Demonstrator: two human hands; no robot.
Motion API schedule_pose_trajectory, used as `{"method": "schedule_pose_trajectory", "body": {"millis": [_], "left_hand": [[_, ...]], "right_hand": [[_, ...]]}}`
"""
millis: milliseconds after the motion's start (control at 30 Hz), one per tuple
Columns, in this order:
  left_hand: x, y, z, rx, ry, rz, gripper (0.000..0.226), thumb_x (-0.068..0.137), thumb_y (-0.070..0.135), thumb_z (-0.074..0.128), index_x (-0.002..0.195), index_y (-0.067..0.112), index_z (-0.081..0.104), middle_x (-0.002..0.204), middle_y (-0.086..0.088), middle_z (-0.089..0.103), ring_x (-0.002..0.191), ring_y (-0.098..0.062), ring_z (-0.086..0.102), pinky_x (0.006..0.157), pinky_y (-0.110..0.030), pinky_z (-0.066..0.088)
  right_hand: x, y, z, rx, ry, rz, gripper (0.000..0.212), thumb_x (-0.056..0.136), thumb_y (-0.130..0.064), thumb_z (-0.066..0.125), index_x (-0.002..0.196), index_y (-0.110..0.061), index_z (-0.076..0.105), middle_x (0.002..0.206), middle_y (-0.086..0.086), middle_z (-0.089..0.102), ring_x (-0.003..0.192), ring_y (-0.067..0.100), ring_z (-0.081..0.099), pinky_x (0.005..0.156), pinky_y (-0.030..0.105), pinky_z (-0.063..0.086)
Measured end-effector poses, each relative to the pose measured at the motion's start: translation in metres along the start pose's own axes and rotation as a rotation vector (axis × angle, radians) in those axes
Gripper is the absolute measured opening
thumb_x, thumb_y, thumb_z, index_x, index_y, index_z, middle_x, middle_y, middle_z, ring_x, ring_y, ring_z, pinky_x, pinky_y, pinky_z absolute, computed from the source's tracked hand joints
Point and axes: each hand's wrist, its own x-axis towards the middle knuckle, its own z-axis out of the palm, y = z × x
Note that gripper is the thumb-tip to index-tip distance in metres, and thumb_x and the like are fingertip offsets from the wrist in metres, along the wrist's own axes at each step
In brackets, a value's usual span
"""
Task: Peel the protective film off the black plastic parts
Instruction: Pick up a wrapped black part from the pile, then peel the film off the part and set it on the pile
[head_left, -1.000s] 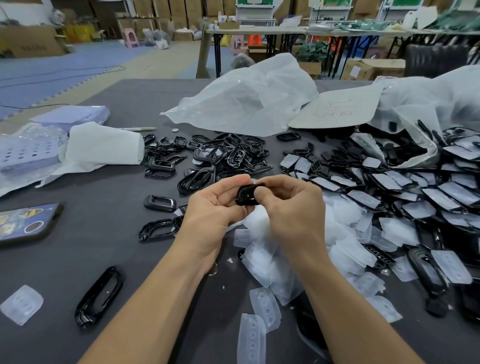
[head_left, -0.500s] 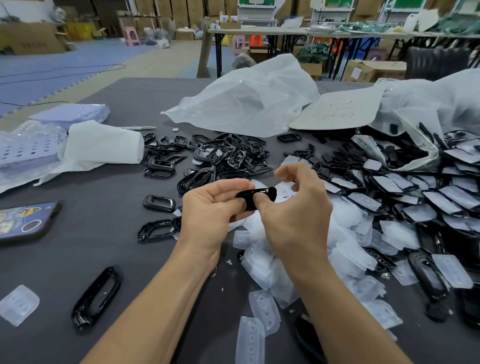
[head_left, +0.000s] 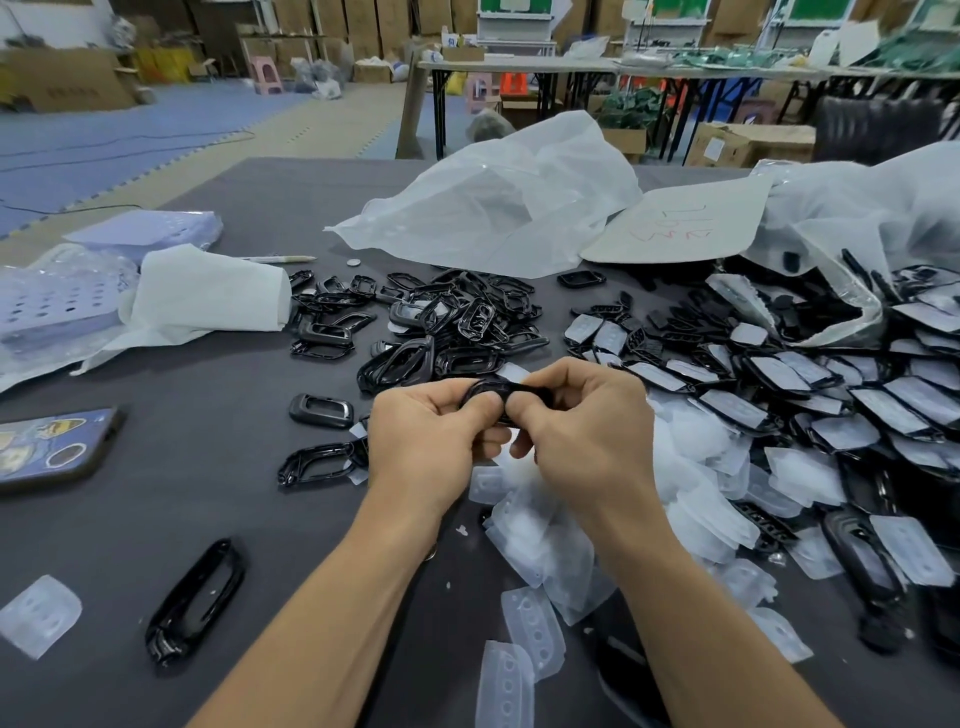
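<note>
Black plastic part (head_left: 519, 391), one: left grip (head_left: 431, 441) and right grip (head_left: 592, 441) both pinch it, thumbs meeting, likely to start the peel; held over peeled-film heap (head_left: 540, 540), towards tabletop (head_left: 208, 441) near edge.

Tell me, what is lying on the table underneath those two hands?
A heap of clear peeled films on the dark table. The left hand and right hand pinch a black part above it; whatever the heap covers is hidden.
</note>
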Motion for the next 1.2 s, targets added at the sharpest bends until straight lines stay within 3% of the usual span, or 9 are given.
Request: {"method": "schedule_pose_trajectory", "body": {"millis": [267, 433, 600, 700, 900, 967, 1067, 1133, 1200], "left_hand": [[-0.002, 0.002, -0.002, 0.114, 0.022, 0.154, 0.024, 0.086, 0.012, 0.073, 0.076, 0.03, 0.084, 0.063, -0.009, 0.074, 0.057, -0.021, 0.071, 0.06, -0.034, 0.063], [0.001, -0.001, -0.002, 0.121, 0.102, 0.18, 0.028, 0.091, 0.009, 0.072, 0.074, 0.029, 0.082, 0.06, -0.006, 0.073, 0.052, -0.017, 0.069, 0.055, -0.029, 0.058], [-0.002, -0.004, 0.002, 0.125, 0.047, 0.213, 0.022, 0.088, 0.018, 0.07, 0.083, 0.037, 0.082, 0.068, -0.003, 0.076, 0.061, -0.019, 0.073, 0.064, -0.035, 0.065], [0.003, -0.004, 0.001, 0.047, -0.006, 0.151, 0.031, 0.088, 0.005, 0.072, 0.086, 0.034, 0.083, 0.076, -0.004, 0.079, 0.068, -0.016, 0.074, 0.069, -0.03, 0.063], [0.008, -0.004, 0.0, -0.067, 0.028, 0.057, 0.037, 0.089, -0.008, 0.07, 0.077, 0.024, 0.083, 0.068, -0.008, 0.076, 0.054, -0.016, 0.068, 0.058, -0.028, 0.061], [0.009, -0.005, 0.001, -0.05, 0.082, 0.049, 0.036, 0.09, -0.005, 0.071, 0.075, 0.026, 0.082, 0.07, -0.007, 0.077, 0.057, -0.017, 0.069, 0.06, -0.03, 0.062], [0.012, -0.004, -0.003, -0.045, 0.198, 0.042, 0.028, 0.092, -0.001, 0.069, 0.075, 0.02, 0.079, 0.074, -0.003, 0.078, 0.063, -0.019, 0.073, 0.064, -0.031, 0.063], [0.015, -0.003, -0.007, -0.125, 0.224, -0.013, 0.024, 0.094, -0.002, 0.065, 0.08, 0.014, 0.076, 0.078, -0.006, 0.078, 0.065, -0.022, 0.073, 0.066, -0.033, 0.063], [0.017, 0.0, -0.01, -0.19, 0.197, -0.064, 0.022, 0.098, -0.003, 0.06, 0.085, 0.009, 0.073, 0.078, -0.006, 0.077, 0.062, -0.019, 0.071, 0.061, -0.028, 0.061]], "right_hand": [[-0.003, -0.005, -0.004, -0.114, -0.005, -0.039, 0.016, 0.085, -0.012, 0.077, 0.072, -0.018, 0.07, 0.051, -0.003, 0.068, 0.041, 0.008, 0.064, 0.044, 0.012, 0.042], [-0.003, -0.001, 0.0, -0.105, -0.056, -0.071, 0.01, 0.086, -0.013, 0.074, 0.084, -0.022, 0.072, 0.06, -0.002, 0.071, 0.053, 0.014, 0.069, 0.06, 0.031, 0.056], [0.0, 0.002, -0.002, -0.137, -0.027, -0.075, 0.014, 0.085, -0.009, 0.071, 0.08, -0.022, 0.071, 0.06, -0.002, 0.071, 0.051, 0.017, 0.066, 0.055, 0.031, 0.054], [0.0, 0.003, 0.001, -0.159, -0.01, -0.077, 0.017, 0.087, -0.009, 0.069, 0.076, -0.022, 0.068, 0.06, 0.0, 0.07, 0.055, 0.025, 0.066, 0.055, 0.038, 0.055], [-0.003, 0.005, 0.007, -0.22, -0.028, -0.093, 0.016, 0.09, -0.014, 0.067, 0.078, -0.023, 0.066, 0.055, -0.007, 0.066, 0.045, 0.006, 0.055, 0.048, 0.016, 0.04], [-0.002, 0.005, 0.006, -0.326, -0.043, -0.144, 0.01, 0.093, -0.023, 0.069, 0.083, -0.024, 0.071, 0.056, -0.009, 0.063, 0.05, 0.005, 0.055, 0.053, 0.016, 0.04], [-0.003, 0.004, -0.001, -0.484, 0.027, -0.242, 0.014, 0.096, -0.037, 0.066, 0.101, -0.027, 0.075, 0.073, -0.009, 0.07, 0.073, 0.013, 0.061, 0.075, 0.031, 0.048], [-0.005, 0.002, -0.004, -0.752, 0.001, -0.314, 0.025, 0.093, -0.037, 0.065, 0.116, -0.03, 0.071, 0.101, -0.009, 0.073, 0.1, 0.018, 0.057, 0.094, 0.035, 0.04], [-0.006, 0.005, -0.004, -1.009, -0.125, -0.312, 0.029, 0.091, -0.039, 0.063, 0.118, -0.033, 0.07, 0.121, -0.011, 0.066, 0.116, 0.019, 0.047, 0.101, 0.036, 0.026]]}}
